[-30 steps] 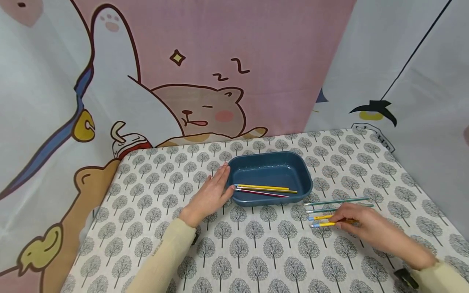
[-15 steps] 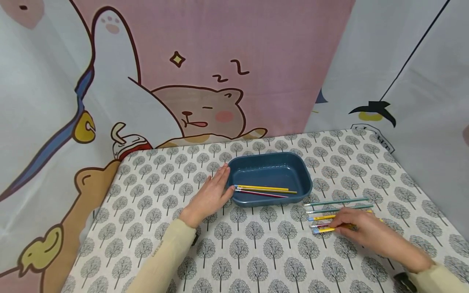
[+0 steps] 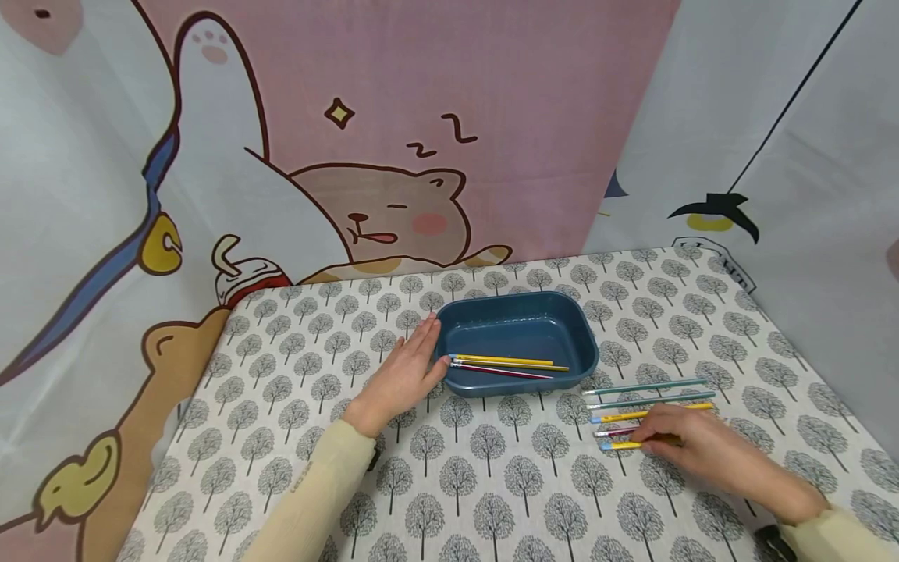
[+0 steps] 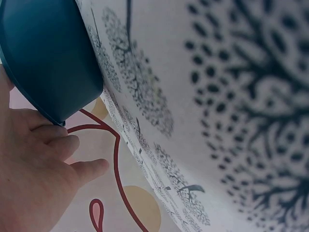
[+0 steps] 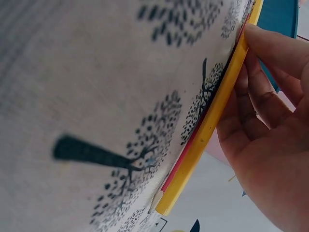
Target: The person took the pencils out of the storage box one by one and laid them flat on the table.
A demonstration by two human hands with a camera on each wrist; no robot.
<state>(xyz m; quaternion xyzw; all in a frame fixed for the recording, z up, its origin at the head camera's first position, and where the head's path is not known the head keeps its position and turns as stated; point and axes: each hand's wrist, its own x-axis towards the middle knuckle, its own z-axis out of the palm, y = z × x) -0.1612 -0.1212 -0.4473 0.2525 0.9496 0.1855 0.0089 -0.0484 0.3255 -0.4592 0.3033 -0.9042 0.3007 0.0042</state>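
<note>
At the left end of the dark blue tray (image 3: 520,388), my left hand (image 3: 400,382) rests with extended fingers against the wall. The left wrist view shows that hand (image 4: 38,164) touching the tray's side (image 4: 53,63). My right hand (image 3: 702,449) pinches the nearest yellow pencil (image 3: 621,446), blue eraser end to the left. Close up in the right wrist view, this yellow pencil (image 5: 203,140) lies along a red one (image 5: 176,171), thumb and fingers at it. Behind it lie a maroon pencil (image 3: 612,432), another yellow pencil (image 3: 618,417) and two green pencils (image 3: 653,385), roughly parallel.
Inside the tray, along its near side, lie two yellow pencils (image 3: 509,361) and a maroon pencil (image 3: 502,371). A tree-print cloth (image 3: 492,499) covers the table. Cartoon-printed curtains (image 3: 548,117) stand behind and at both sides.
My right hand has shifted slightly toward the near side with the yellow pencil, and the maroon pencil now shows between the two yellow ones. The left hand and tray stay put.
</note>
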